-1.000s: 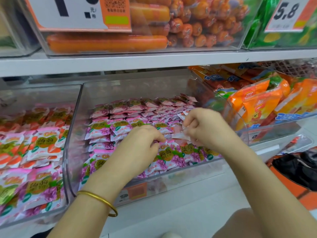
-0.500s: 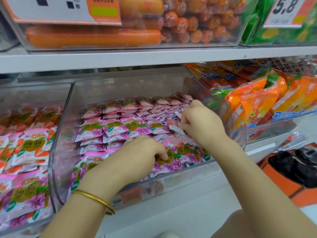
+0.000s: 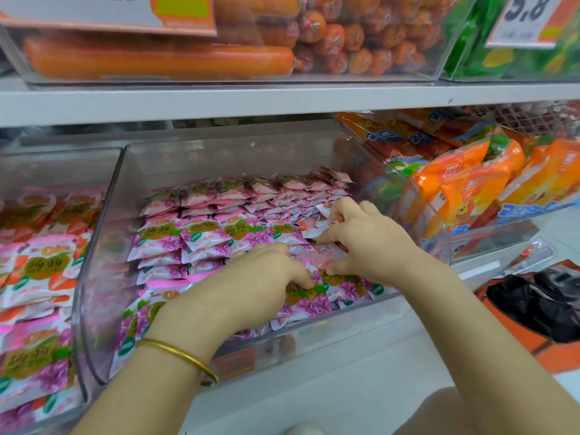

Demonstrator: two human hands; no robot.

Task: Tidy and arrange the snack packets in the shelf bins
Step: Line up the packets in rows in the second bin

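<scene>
Fingers [image 3: 340, 210] on my right hand [image 3: 370, 246] are pinching a couple of red-and-white packets [image 3: 324, 219] that are sitting among the purple packets [image 3: 204, 237] at the right side of the middle bin [image 3: 103, 246]. My left hand [image 3: 260, 277] is lying curled over the front purple rows, and honestly I'm not able to tell if those fingers [image 3: 301, 277] are gripping anything or just pressing. What I'm worrying about: the purple rows are leaning like shingles, so dragging the odd ones out sideways is probably going to be pulling neighbours out of line, and these wrappers are looking slippery enough to be sliding out of a pinch. Room-wise I'm working tight against the bin's right wall, with the orange bags [image 3: 464, 189] bulging just beside it, and the shelf above [image 3: 282, 98] is hanging low over the back rows. Straight up and towards me is looking like the open way out
</scene>
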